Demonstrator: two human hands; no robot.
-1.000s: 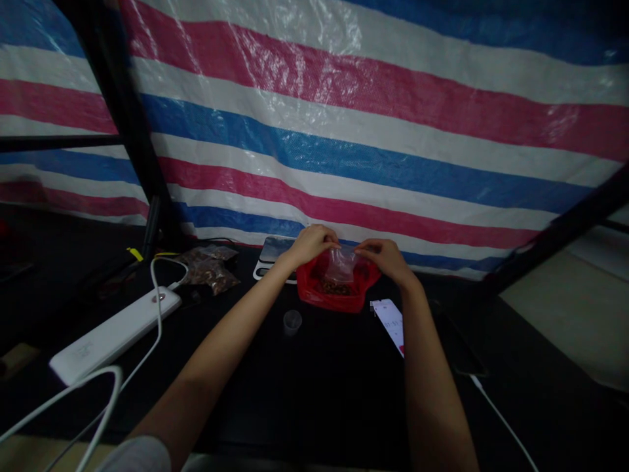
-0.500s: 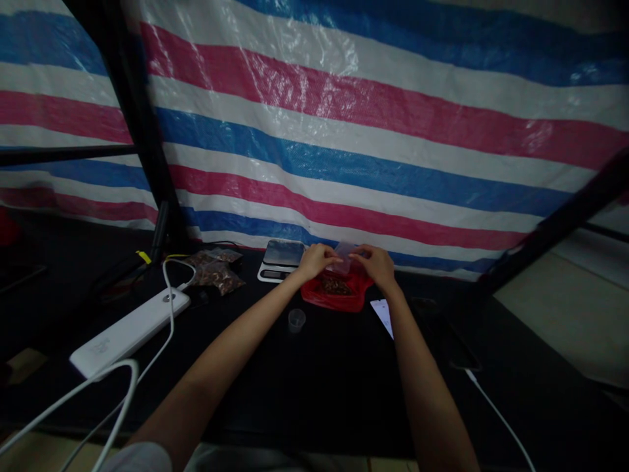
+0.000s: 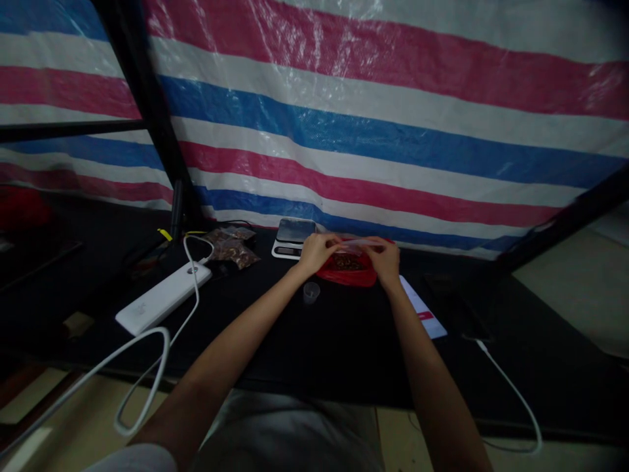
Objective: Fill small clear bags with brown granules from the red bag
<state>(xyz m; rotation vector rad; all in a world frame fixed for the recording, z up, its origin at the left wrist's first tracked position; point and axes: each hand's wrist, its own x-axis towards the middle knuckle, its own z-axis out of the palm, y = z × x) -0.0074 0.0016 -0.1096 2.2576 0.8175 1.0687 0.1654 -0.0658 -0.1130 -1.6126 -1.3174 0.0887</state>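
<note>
the left hand [image 3: 320, 252] and the right hand [image 3: 386, 259] are both pinching a small clear plastic bag [image 3: 358, 243], their fingertips clamping it at opposite ends, just above the far part of an open red plastic bag [image 3: 344, 278]. the thin film could be slipping or tearing if the two hands were pulling unevenly, and the loose small brown pieces [image 3: 347, 262] lying inside the red bag could be spilling if a wrist were pressing down its soft rim. one small clear plastic cup [image 3: 310, 292], sitting just on the red bag's near left, could be tipping if the left forearm [image 3: 248, 328] were swinging inward. counting around the red bag, one white scale with a dark plate [image 3: 292, 239] is resting just left, one flat phone with a lit screen [image 3: 426, 316] is lying to its near right, and one long white plastic block [image 3: 162, 298] is lying well left. at least two clear packets of brown bits [image 3: 233, 249] are overlapping left of it, their exact number being unclear.
</note>
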